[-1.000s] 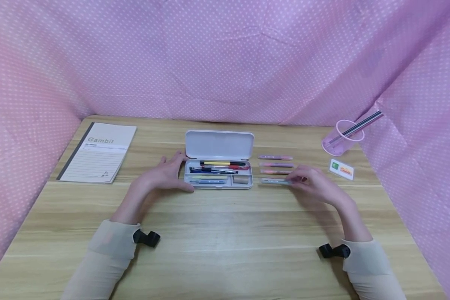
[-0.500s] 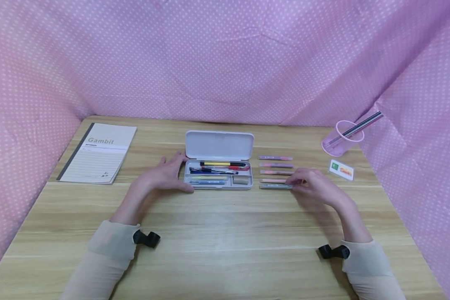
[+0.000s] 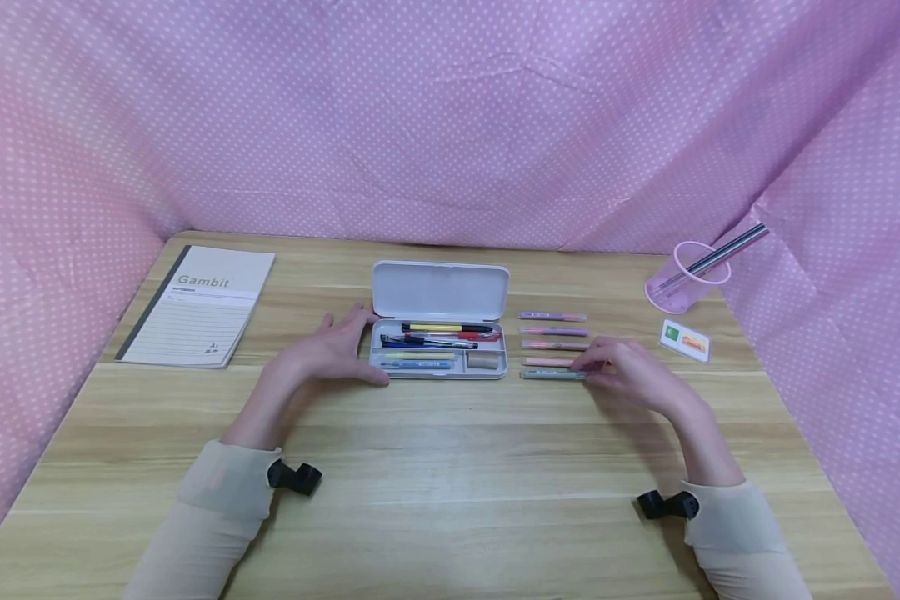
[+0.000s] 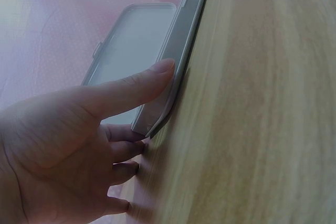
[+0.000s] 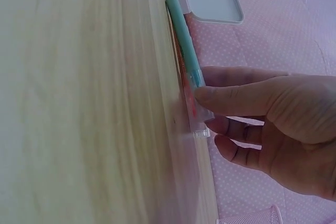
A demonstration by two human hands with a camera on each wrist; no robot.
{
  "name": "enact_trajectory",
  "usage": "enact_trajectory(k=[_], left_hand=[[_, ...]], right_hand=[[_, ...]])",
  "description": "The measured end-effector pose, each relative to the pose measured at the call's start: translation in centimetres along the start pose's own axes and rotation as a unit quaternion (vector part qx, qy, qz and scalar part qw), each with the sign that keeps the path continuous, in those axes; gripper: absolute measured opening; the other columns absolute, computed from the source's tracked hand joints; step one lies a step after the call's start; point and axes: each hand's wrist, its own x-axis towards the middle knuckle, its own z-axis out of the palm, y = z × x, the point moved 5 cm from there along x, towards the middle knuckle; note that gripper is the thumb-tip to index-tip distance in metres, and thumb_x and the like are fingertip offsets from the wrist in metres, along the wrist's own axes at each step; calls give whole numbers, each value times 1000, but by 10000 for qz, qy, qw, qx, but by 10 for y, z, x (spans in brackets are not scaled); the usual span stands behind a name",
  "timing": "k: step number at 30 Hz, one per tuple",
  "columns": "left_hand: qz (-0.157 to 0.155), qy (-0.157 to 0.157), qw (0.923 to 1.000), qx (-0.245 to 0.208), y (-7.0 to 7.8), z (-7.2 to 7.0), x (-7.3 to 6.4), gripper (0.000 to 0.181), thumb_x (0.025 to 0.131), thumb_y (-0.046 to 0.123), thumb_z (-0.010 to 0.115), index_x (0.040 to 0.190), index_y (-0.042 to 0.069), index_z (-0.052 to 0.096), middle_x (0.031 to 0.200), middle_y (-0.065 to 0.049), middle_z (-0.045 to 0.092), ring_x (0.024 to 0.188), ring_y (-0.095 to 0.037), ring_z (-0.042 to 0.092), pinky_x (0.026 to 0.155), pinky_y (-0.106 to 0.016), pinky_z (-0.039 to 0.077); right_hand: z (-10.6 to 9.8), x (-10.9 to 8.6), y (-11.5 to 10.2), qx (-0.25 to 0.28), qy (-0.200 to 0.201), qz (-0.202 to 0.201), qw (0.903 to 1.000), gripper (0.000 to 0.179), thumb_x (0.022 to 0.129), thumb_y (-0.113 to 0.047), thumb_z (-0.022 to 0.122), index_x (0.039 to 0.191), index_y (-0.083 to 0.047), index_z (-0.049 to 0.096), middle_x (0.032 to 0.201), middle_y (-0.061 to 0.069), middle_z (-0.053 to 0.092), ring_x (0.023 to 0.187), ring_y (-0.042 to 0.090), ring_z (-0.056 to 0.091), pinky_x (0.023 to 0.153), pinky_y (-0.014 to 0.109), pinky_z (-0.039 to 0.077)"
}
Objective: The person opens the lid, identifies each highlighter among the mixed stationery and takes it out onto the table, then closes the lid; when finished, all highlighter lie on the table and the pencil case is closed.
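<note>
In the head view a white pencil case (image 3: 440,375) lies with its lid (image 3: 440,290) raised, holding several pens (image 3: 438,337), two markers (image 3: 416,360) and a grey-brown block (image 3: 483,360). My left hand (image 3: 328,348) rests at its left end; in the left wrist view the thumb (image 4: 142,85) lies straight against the front wall, fingertips near the corner. My right hand (image 3: 624,371) pinches the clear cap of a green marker (image 5: 184,38), thumb on the near side. That marker lies at the front of a row of several markers (image 3: 552,332) right of the case.
A notebook (image 3: 202,308) lies at the left. On the right a pink mesh cup (image 3: 671,283) holds striped pencils (image 3: 729,248), with a small white card-like piece (image 3: 685,340) in front of it. A pink dotted curtain (image 3: 450,125) hangs behind the wooden table (image 3: 450,483).
My right hand has lowered the green marker slightly towards me, to the front of the row, uncovering a peach marker behind it. The left hand has stayed at the pencil case.
</note>
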Motion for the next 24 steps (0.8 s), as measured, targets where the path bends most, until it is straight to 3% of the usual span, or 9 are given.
enact_trajectory(k=[6,24], left_hand=[[-7,-8,10000,-8,0,0,1,109,77,49,86,157,5,27,172,-28,-1,160,-47,-1,129,-66,-9],[20,-2,10000,-1,0,1,2,109,77,48,86,157,5,27,172,-28,-2,160,-47,-2,129,-65,-9]], right_hand=[[2,1,-1,24,28,-69,10000,24,85,3,77,103,-12,80,100,0,77,91,14,71,83,39,63],[4,1,3,13,-66,241,9997,23,85,4,78,99,-13,79,97,-1,77,91,15,72,83,39,63]])
